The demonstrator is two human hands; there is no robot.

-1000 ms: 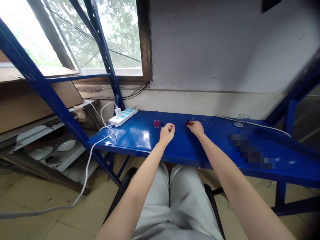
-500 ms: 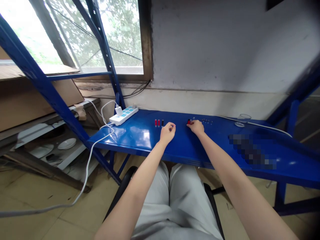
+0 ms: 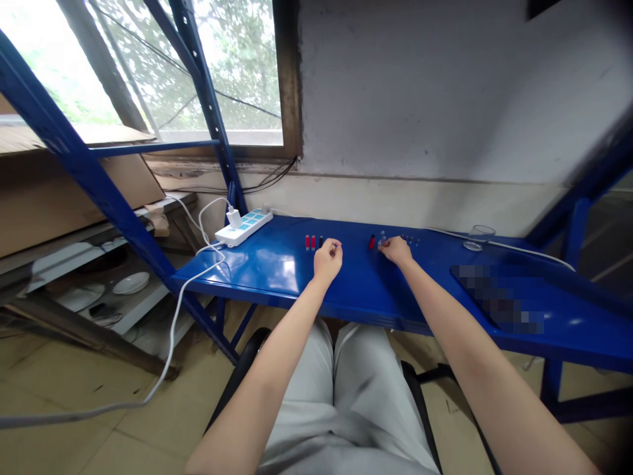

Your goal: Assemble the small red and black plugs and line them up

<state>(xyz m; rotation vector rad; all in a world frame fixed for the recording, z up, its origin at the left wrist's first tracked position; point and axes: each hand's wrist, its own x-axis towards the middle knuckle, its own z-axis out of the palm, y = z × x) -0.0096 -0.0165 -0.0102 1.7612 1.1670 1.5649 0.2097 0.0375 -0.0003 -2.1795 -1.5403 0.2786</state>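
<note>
I sit at a blue metal table point(image 3: 267, 270). My left hand point(image 3: 327, 257) rests on it with curled fingers, pinching a tiny item I cannot name, just right of a short row of small red and dark upright pieces point(image 3: 313, 243). My right hand point(image 3: 395, 250) lies farther right, fingers closed around a small pale piece, beside a small red piece point(image 3: 372, 243). A row of tiny dark pieces point(image 3: 410, 239) lies just beyond my right hand.
A white power strip point(image 3: 243, 227) with a plugged charger and a white cable sits at the table's far left. A glass dish point(image 3: 479, 237) and a white cord lie at the back right. Blue rack posts, cardboard and shelves with plates stand to the left.
My right hand has shifted slightly right, uncovering the small red piece that it was on. My left hand has edged a little toward the row of red pieces.
</note>
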